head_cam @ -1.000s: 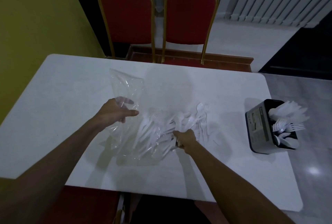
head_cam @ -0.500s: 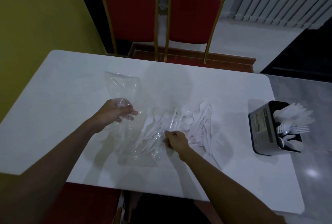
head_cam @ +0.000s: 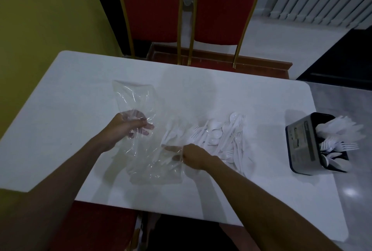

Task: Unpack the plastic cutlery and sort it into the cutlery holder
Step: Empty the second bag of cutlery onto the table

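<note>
More white forks and spoons (head_cam: 223, 138) have slid out onto the one table (head_cam: 60, 99) since before, too many to count. Low in the middle, the right hand (head_cam: 193, 156) pinches the one clear bag (head_cam: 136, 99); the left hand (head_cam: 124, 128) grips it with curled fingers. One black cutlery holder (head_cam: 304, 146) sits at the right edge, partly filled. Two red chairs (head_cam: 153, 9) stand at the top.

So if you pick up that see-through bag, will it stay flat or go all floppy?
Probably floppy: the clear bag crumples and wrinkles where the left hand grips it. It likely weighs almost nothing, being thin film you can see the table through. It may feel slippery, since it looks glossy.
</note>
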### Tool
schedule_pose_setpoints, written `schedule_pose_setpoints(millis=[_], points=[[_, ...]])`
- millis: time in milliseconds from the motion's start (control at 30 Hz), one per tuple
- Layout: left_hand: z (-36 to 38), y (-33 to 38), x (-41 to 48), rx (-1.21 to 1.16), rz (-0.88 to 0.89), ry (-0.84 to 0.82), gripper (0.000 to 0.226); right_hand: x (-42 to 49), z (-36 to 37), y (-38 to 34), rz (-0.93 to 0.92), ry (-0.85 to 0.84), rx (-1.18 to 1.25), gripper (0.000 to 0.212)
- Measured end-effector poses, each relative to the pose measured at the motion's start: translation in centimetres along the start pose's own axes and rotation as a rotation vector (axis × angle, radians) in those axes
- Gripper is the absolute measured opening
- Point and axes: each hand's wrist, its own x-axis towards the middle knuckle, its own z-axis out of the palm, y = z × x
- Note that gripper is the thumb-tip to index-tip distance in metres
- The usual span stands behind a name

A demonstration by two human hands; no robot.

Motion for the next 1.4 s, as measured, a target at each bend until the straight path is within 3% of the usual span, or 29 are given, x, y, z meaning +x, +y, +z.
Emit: schedule_pose_setpoints(millis=[67,200,300,367,433,533,667,867,967,1067,1200,1300,1400], points=[[-0.2,-0.1,0.0,-0.003,0.000,-0.013,0.006,0.5,-0.3,-0.5,-0.054,-0.027,-0.374,0.050],[-1.0,-0.6,0.1,-0.021,-0.008,-0.005,0.005,2.1,0.5,0.2,-0.068,0.058,-0.769,0.059],[-1.7,-1.0,0.2,-0.016,-0.029,0.025,0.006,2.5,0.9,0.6,-0.098,0.152,-0.834,0.050],[-2.0,-1.1,0.4,-0.030,-0.044,0.044,0.007,1.9,0.8,0.8,-0.218,0.276,-0.898,0.035],[-2.2,-1.3,0.6,-0.047,-0.056,0.061,0.008,1.9,1.0,1.3,-0.321,0.324,-0.904,0.042],[-2.3,-1.7,0.9,-0.040,-0.062,0.057,0.010,2.3,1.6,1.8,-0.264,0.197,-0.935,0.063],[-2.9,-2.2,1.6,0.022,-0.078,0.123,0.017,1.7,1.8,2.8,-0.159,0.101,-0.976,0.068],[-6.4,-3.9,2.9,0.363,-0.161,0.330,0.034,-0.4,1.1,5.6,-0.204,0.184,-0.913,0.069],[-8.7,-5.2,3.7,0.621,-0.249,0.396,0.059,-1.5,0.6,6.7,-0.206,0.185,-0.901,0.069],[-9.0,-6.4,4.0,0.734,-0.283,0.570,0.087,-2.5,0.2,7.8,-0.192,0.211,-0.886,0.065],[-6.0,-7.4,3.3,0.998,-0.086,0.826,0.120,-3.9,-0.3,8.8,-0.159,0.264,-0.866,0.067],[-2.1,-8.0,3.5,1.278,0.094,0.754,0.112,-4.7,0.1,8.5,-0.100,0.334,-0.784,0.071],[2.6,-8.1,3.5,1.552,0.167,0.561,0.086,-5.0,1.4,8.4,-0.027,0.369,-0.714,0.067]])
